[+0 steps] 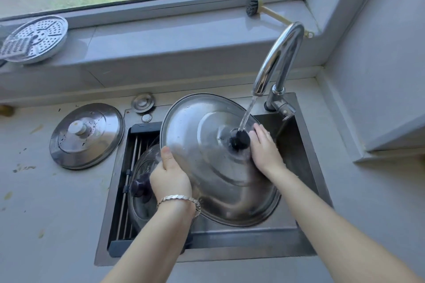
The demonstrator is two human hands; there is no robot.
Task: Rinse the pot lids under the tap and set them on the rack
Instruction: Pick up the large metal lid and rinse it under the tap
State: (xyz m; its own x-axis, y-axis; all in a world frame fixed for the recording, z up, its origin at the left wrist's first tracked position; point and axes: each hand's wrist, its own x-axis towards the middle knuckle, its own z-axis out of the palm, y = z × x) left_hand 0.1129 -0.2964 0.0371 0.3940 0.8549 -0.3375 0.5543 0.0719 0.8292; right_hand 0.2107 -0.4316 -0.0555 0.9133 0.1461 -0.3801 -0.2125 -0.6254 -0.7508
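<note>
Your forearms reach over the pale grey, stained counter point(46, 213). Your left hand point(170, 177) grips the rim of the big domed stainless-steel lid point(207, 167), thumb on top. Your right hand point(264, 149) lies with fingers straight against the dome beside its round black knob point(240, 139). The lid tilts over the square steel sink point(299, 145), and water from the curved chrome tap point(279, 53) strikes the knob.

There are three lids: this one, a clear glass lid point(142, 190) on the black-framed rod rack point(135, 131) at the sink's left, and a flat steel lid point(87, 136) on the counter. Beyond, the smooth grey sill point(161, 39) under the window holds one perforated metal steamer plate point(39, 38) and one dark-bristled dish brush point(253, 6).
</note>
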